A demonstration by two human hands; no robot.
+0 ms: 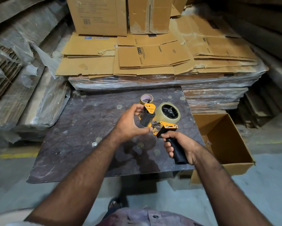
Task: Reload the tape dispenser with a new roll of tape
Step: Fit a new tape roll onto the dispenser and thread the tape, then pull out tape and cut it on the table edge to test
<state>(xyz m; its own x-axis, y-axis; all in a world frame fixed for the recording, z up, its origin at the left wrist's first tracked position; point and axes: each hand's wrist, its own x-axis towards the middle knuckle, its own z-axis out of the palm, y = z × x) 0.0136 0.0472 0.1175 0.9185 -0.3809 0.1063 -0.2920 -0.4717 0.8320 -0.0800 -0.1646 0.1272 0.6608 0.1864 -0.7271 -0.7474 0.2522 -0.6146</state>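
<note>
A yellow and black tape dispenser [165, 126] is held above the dark table [81, 137]. My right hand [179, 146] is shut on its black handle. A roll of clear tape [169, 113] sits on the dispenser's black hub. My left hand [131, 123] curls around the front end, thumb and fingers at the black roller [146, 119] and yellow side plate; whether it grips it I cannot tell. Behind the dispenser, a cardboard tape core [146, 99] with almost no tape stands on the table.
An open cardboard box [221, 141] stands on the floor right of the table. Plastic-wrapped stacks of flattened cartons [153, 62] lie behind the table, with closed boxes [101, 15] on top. Wrapped cardboard bundles [23, 88] lean at the left. A sandalled foot [115, 203] shows below.
</note>
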